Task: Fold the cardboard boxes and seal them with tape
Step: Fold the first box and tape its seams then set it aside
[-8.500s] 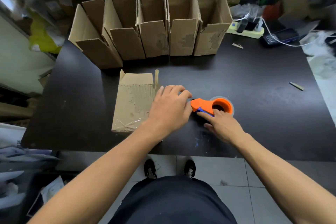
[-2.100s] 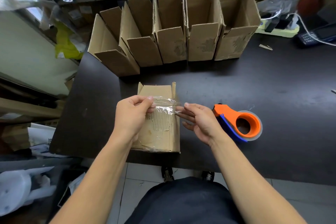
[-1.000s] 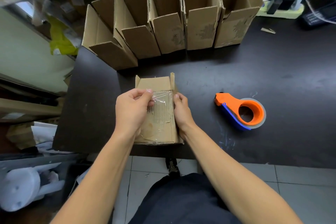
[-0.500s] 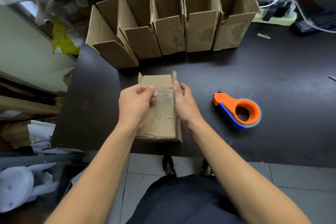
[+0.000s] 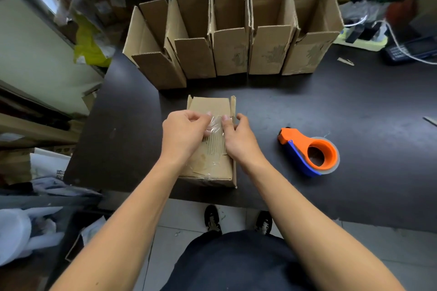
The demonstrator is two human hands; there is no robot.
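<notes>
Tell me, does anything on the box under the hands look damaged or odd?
Yes. The top face of the box is torn: its outer paper is stripped, baring corrugated ribs between the left hand and right hand. The clear tape there lies wrinkled.

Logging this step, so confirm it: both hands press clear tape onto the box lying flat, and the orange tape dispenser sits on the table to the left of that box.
Wrong side. In the head view the orange tape dispenser sits on the table to the right of the box. The rest holds: left hand and right hand press clear tape onto it.
</notes>
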